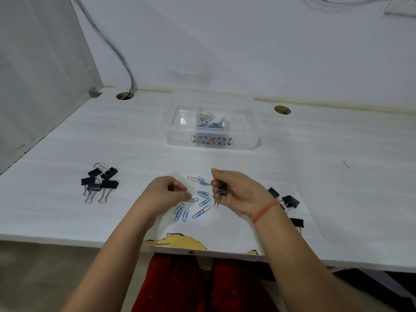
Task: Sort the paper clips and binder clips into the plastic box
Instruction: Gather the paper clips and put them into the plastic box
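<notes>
1. The desk point(315, 176) is white, with chipped laminate at its near edge and two cable holes along the back.
2. The box point(211, 131) is clear plastic and stands open at the back centre of the desk, well apart from the hands. A heap of paper clips lies in its right-hand part; its left part looks bare.
3. The left hand point(165, 194) is low over the desk, fingers curled together, its fingertips at a blue clip point(193, 199); whether it grips the clip I cannot tell.
4. The right hand point(236, 190), a red thread at the wrist, is closed on a small bunch of clips point(219, 188) whose wire ends hang below the fingers.
5. A group of black binder clips point(100, 183) lies at the left of the desk; more binder clips point(290, 201) lie at the right, partly behind the right wrist.
6. Loose paper clips point(200, 203), mostly blue, are scattered on the desk between the two hands.
</notes>
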A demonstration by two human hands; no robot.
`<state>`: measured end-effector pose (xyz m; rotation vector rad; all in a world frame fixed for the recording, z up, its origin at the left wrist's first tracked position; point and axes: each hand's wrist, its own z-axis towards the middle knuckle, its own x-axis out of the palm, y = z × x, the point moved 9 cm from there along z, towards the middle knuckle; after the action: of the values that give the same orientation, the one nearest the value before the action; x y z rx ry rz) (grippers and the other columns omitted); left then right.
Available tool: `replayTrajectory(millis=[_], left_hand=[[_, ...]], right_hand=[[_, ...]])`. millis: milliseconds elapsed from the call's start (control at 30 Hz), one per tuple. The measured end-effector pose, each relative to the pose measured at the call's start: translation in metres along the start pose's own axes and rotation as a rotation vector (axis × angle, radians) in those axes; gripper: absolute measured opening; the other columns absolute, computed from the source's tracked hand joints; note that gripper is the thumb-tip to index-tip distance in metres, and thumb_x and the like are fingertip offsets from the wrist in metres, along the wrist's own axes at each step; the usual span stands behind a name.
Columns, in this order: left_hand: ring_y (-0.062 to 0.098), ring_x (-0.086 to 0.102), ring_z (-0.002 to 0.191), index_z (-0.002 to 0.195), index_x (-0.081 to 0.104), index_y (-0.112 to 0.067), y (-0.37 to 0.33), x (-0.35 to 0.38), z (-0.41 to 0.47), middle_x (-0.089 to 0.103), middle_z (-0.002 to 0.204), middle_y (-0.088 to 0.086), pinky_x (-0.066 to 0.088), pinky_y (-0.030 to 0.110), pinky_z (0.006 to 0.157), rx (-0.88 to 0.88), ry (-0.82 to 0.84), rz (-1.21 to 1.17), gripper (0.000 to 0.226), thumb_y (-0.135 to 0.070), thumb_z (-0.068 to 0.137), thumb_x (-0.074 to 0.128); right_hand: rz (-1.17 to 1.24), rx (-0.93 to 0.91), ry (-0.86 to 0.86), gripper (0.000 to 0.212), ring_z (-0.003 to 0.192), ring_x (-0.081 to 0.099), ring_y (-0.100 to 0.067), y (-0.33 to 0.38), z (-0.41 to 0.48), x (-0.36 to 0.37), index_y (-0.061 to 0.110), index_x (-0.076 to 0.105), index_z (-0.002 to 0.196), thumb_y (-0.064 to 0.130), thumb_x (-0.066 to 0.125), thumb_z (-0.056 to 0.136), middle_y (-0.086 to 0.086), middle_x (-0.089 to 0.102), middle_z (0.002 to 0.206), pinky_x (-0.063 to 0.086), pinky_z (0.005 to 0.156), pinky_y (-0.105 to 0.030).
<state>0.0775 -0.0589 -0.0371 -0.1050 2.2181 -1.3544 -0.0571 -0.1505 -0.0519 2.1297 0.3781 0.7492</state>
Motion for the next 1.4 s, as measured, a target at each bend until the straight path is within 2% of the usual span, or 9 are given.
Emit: replayTrajectory(millis=[167, 300, 400, 533, 633, 800, 933, 1167, 1400], left_hand=[[0.018, 0.059, 0.085, 0.099, 0.06, -0.016, -0.008, 0.004, -0.011, 0.058, 0.094, 0.0, 0.046, 0.029, 0.073, 0.099, -0.011, 0.557, 0.051, -0.027, 0.056, 0.086], [0.021, 0.059, 0.092, 0.105, 0.059, -0.014, -0.014, 0.009, -0.011, 0.06, 0.101, 0.003, 0.045, 0.029, 0.073, 0.147, -0.021, 0.669, 0.053, -0.022, 0.059, 0.083], [0.02, 0.06, 0.086, 0.103, 0.062, -0.014, -0.02, 0.009, -0.01, 0.063, 0.091, 0.0, 0.046, 0.028, 0.072, 0.171, -0.017, 0.628, 0.046, -0.014, 0.061, 0.08], [0.018, 0.057, 0.074, 0.089, 0.068, -0.017, -0.027, 0.011, -0.002, 0.063, 0.079, 0.0, 0.042, 0.023, 0.062, 0.183, 0.0, 0.6, 0.031, -0.008, 0.061, 0.078], [0.02, 0.063, 0.079, 0.081, 0.067, -0.018, -0.028, 0.014, 0.008, 0.068, 0.083, 0.002, 0.047, 0.026, 0.069, 0.14, 0.042, 0.617, 0.023, -0.008, 0.063, 0.077], [0.019, 0.061, 0.08, 0.079, 0.064, -0.019, -0.031, 0.022, 0.012, 0.069, 0.09, 0.002, 0.044, 0.025, 0.065, 0.114, 0.095, 0.726, 0.019, -0.009, 0.067, 0.074], [0.02, 0.057, 0.079, 0.082, 0.065, -0.017, -0.032, 0.022, 0.013, 0.065, 0.087, 0.002, 0.037, 0.022, 0.055, 0.128, 0.072, 0.778, 0.018, -0.011, 0.068, 0.073], [0.02, 0.053, 0.079, 0.073, 0.053, -0.018, -0.032, 0.018, 0.014, 0.057, 0.081, -0.001, 0.035, 0.024, 0.056, 0.161, -0.02, 0.776, 0.017, -0.009, 0.071, 0.067], [0.02, 0.055, 0.076, 0.072, 0.057, -0.019, -0.022, 0.0, 0.019, 0.055, 0.072, -0.008, 0.041, 0.023, 0.059, 0.128, -0.108, 0.493, 0.022, 0.003, 0.067, 0.061]], right_hand=[[-0.611, -0.111, -0.076, 0.022, 0.052, 0.043, -0.008, 0.009, -0.003, 0.002, 0.007, 0.061, 0.084, 0.026, 0.071, 0.082, 0.0, 0.048, 0.065, 0.037, 0.046, -0.018], [-1.317, -0.184, -0.042, 0.061, 0.079, 0.05, -0.014, 0.01, -0.008, 0.015, 0.015, 0.054, 0.113, 0.032, 0.084, 0.063, 0.01, 0.048, 0.079, 0.038, 0.068, -0.025], [-1.425, -0.264, -0.046, 0.06, 0.082, 0.047, -0.017, 0.009, -0.005, 0.027, 0.016, 0.053, 0.115, 0.029, 0.083, 0.065, 0.009, 0.045, 0.077, 0.034, 0.062, -0.025], [-1.42, -0.339, -0.074, 0.03, 0.071, 0.046, -0.011, 0.014, -0.001, 0.031, 0.013, 0.067, 0.097, 0.024, 0.078, 0.072, 0.016, 0.04, 0.072, 0.03, 0.055, -0.014], [-1.463, -0.311, -0.062, 0.018, 0.063, 0.045, -0.008, 0.013, -0.003, 0.033, 0.01, 0.071, 0.091, 0.022, 0.072, 0.078, 0.013, 0.044, 0.066, 0.03, 0.052, -0.015], [-1.572, -0.311, -0.059, 0.007, 0.084, 0.059, -0.027, 0.007, -0.008, 0.041, 0.012, 0.066, 0.08, 0.016, 0.061, 0.084, -0.009, 0.066, 0.084, 0.036, 0.064, -0.025], [-1.509, -0.4, -0.113, 0.013, 0.079, 0.051, -0.021, 0.01, -0.014, 0.038, 0.017, 0.052, 0.074, 0.013, 0.059, 0.085, -0.012, 0.068, 0.096, 0.032, 0.067, -0.024], [-1.281, -0.408, -0.146, 0.016, 0.088, 0.052, -0.014, 0.015, -0.004, 0.017, 0.01, 0.065, 0.099, 0.014, 0.06, 0.084, -0.004, 0.064, 0.105, 0.037, 0.075, -0.023], [-0.295, -0.098, -0.026, 0.021, 0.057, 0.042, -0.012, 0.005, -0.004, 0.005, 0.007, 0.057, 0.078, 0.001, 0.046, 0.094, -0.007, 0.048, 0.067, 0.04, 0.045, -0.016]])
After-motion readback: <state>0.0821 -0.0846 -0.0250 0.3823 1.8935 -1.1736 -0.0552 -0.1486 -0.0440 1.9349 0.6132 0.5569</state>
